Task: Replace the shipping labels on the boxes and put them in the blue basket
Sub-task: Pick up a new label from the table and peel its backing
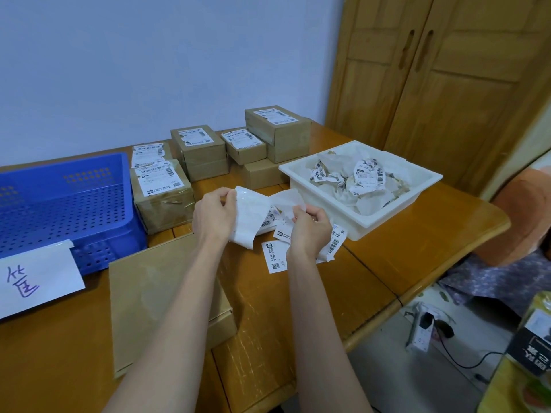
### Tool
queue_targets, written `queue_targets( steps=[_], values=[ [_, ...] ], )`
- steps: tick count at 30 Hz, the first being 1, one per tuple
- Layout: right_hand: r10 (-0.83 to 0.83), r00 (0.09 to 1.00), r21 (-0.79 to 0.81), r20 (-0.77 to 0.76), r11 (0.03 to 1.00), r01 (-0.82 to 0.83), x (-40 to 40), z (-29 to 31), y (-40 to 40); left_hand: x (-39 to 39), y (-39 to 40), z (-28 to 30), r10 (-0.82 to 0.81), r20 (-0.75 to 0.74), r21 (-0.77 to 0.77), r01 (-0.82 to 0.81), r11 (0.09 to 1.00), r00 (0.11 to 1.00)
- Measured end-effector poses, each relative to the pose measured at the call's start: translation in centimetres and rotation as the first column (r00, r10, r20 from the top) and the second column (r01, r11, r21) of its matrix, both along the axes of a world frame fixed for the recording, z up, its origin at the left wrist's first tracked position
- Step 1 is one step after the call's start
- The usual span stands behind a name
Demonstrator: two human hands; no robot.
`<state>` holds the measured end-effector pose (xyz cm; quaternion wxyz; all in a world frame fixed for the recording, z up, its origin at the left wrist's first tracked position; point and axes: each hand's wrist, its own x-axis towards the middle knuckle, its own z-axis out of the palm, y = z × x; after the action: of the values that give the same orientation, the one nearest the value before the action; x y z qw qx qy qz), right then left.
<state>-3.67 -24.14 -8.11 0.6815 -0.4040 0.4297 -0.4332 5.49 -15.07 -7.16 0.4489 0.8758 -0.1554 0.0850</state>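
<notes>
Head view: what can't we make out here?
- Blue perforated plastic basket: left part cut off by the frame edge.
- Flat brown cardboard box: partly hidden under the left forearm.
- White label sheets pinched by left hand and right hand: print too small to read.

blue basket [59, 204] cut off at left edge.

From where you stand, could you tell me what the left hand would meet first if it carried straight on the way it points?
Probably the labelled box beside the blue basket; the left hand, gripping a label sheet, points that way, though depth is unclear.
</notes>
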Motion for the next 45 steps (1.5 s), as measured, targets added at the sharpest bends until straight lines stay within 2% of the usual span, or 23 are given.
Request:
queue_targets(
  steps=[6,10,14,18,22,27,30,34,36,37,39,40,41,43,45],
  values=[
    [-0.127,0.992,-0.018,-0.024,0.992,0.127,-0.6,-0.6,-1.0,0.6,0.4,0.0,0.134,-0.016,-0.030,-0.135,0.990,0.991],
    [-0.074,0.997,-0.121,-0.038,0.990,0.069,-1.5,0.2,-1.9,0.5,0.2,0.5,0.121,-0.031,-0.023,-0.121,0.992,0.992],
    [-0.036,0.990,-0.255,-0.134,0.967,0.000,-1.5,1.5,-2.9,-0.5,-1.0,0.5,0.009,-0.073,-0.085,-0.015,0.996,0.997],
    [-0.163,0.984,-0.258,-0.073,0.956,0.139,-2.4,3.1,-5.4,-1.2,-2.4,0.6,-0.163,-0.093,-0.231,0.138,0.963,0.982],
    [-0.252,0.966,-0.275,-0.052,0.934,0.229,-2.6,3.2,-7.7,-2.6,-4.4,0.8,-0.249,-0.102,-0.289,0.211,0.934,0.963],
    [-0.161,0.950,-0.385,-0.267,0.922,0.047,-2.9,2.4,-8.9,-4.1,-6.5,0.7,-0.290,-0.125,-0.307,0.241,0.921,0.949],
    [-0.216,0.925,-0.454,-0.312,0.890,0.055,-3.3,2.5,-8.7,-4.5,-7.0,0.8,-0.296,-0.150,-0.312,0.239,0.920,0.943],
    [-0.333,0.929,-0.577,-0.162,0.795,0.185,-3.8,3.0,-7.4,-4.9,-6.9,1.4,-0.299,-0.231,-0.373,0.200,0.906,0.926],
    [-0.201,0.970,-0.553,-0.133,0.828,0.096,-3.8,3.2,-6.2,-4.7,-6.7,2.1,-0.360,-0.397,-0.504,0.127,0.854,0.844],
    [-0.077,0.986,-0.525,-0.147,0.851,-0.011,-3.8,3.3,-5.5,-4.6,-6.4,2.6,-0.418,-0.504,-0.573,0.069,0.816,0.756],
    [0.182,0.968,-0.480,-0.174,0.842,-0.245,-3.2,3.2,-4.2,-4.3,-5.3,3.3,-0.600,-0.636,-0.716,-0.082,0.693,0.485],
    [0.299,0.941,-0.448,-0.160,0.827,-0.340,-2.8,3.3,-3.5,-4.3,-4.5,3.5,-0.692,-0.626,-0.773,-0.168,0.612,0.359],
    [0.406,0.905,-0.403,-0.126,0.813,-0.421,-2.4,3.4,-2.7,-4.3,-3.8,3.6,-0.759,-0.592,-0.806,-0.232,0.545,0.271],
    [0.555,0.832,-0.315,-0.026,0.785,-0.534,-1.4,3.9,-1.1,-4.1,-2.1,3.5,-0.813,-0.550,-0.822,-0.296,0.487,0.191],
    [0.593,0.805,-0.295,-0.015,0.767,-0.571,-0.6,4.2,0.3,-4.1,-0.5,3.6,-0.806,-0.560,-0.811,-0.329,0.484,0.192]
  ],
)
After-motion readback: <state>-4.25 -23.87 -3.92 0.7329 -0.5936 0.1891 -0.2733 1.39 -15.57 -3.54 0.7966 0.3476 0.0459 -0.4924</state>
